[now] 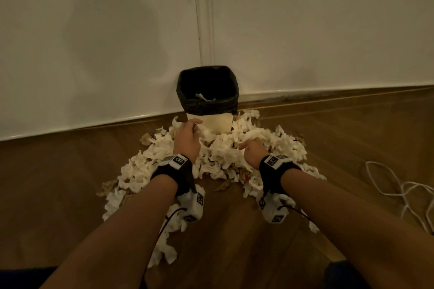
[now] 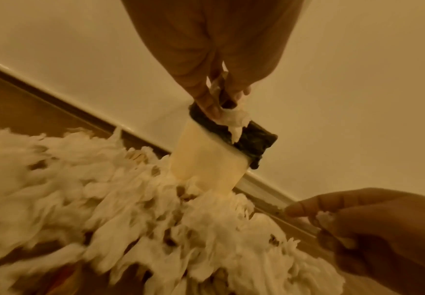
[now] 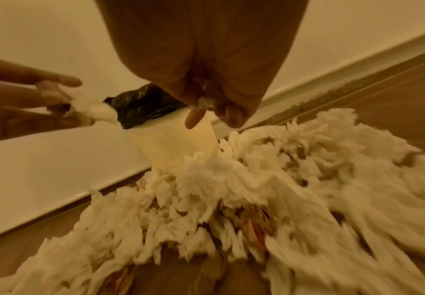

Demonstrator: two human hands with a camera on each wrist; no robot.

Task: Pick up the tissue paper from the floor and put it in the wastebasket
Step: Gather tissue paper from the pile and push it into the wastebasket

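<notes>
A cream wastebasket (image 1: 211,123) with a black liner stands against the wall, with a little tissue inside. A big pile of torn white tissue paper (image 1: 218,155) covers the floor in front of it and around it. My left hand (image 1: 190,129) is raised just left of the basket's front. In the left wrist view the left hand (image 2: 225,103) pinches a scrap of tissue (image 2: 234,119) near the liner rim. My right hand (image 1: 249,146) hovers low over the pile. The right wrist view shows the right hand (image 3: 211,113) pinching a small tissue bit (image 3: 205,102).
A white wall (image 1: 94,54) and its baseboard run behind the basket. Wooden floor (image 1: 58,183) lies on both sides. A loose white cord (image 1: 399,190) sits on the floor at the right. Brown scraps (image 1: 146,138) are mixed into the pile.
</notes>
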